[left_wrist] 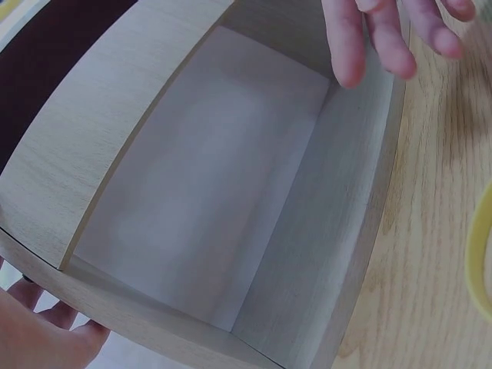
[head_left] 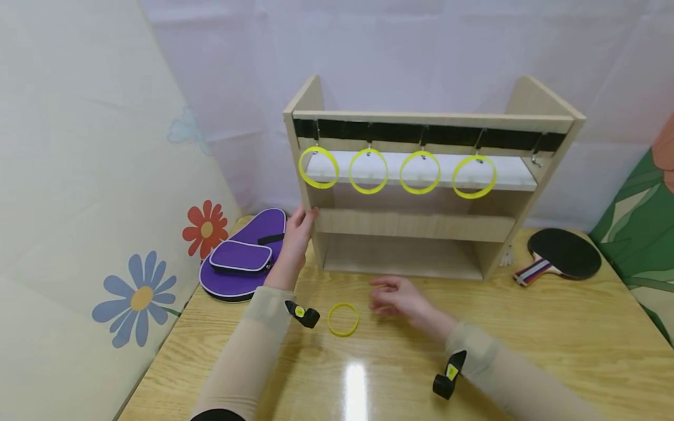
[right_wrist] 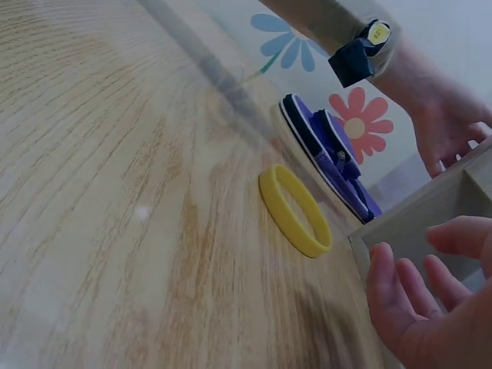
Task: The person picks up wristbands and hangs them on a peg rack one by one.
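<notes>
My left hand (head_left: 300, 234) grips the left side panel of a small wooden shelf (head_left: 416, 225), its fingers along the panel's outer face and front edge. Over the table, just before the shelf's bottom front edge, my right hand (head_left: 397, 298) holds nothing; its fingers are loosely bent. To its left a yellow wristband (right_wrist: 296, 211) lies flat on the wood. Several more yellow wristbands (head_left: 368, 171) hang in a row from metal hooks on the black strip (head_left: 400, 132) across the shelf's top board. The rightmost hook (head_left: 536, 158) carries no band.
Left of the shelf, a purple paddle case (head_left: 242, 257) lies against the wall cloth. A black table tennis paddle (head_left: 564, 254) rests to the right, with a small white item (head_left: 506, 256) close to the shelf's side. All stand on a wood-grain table (head_left: 411, 374).
</notes>
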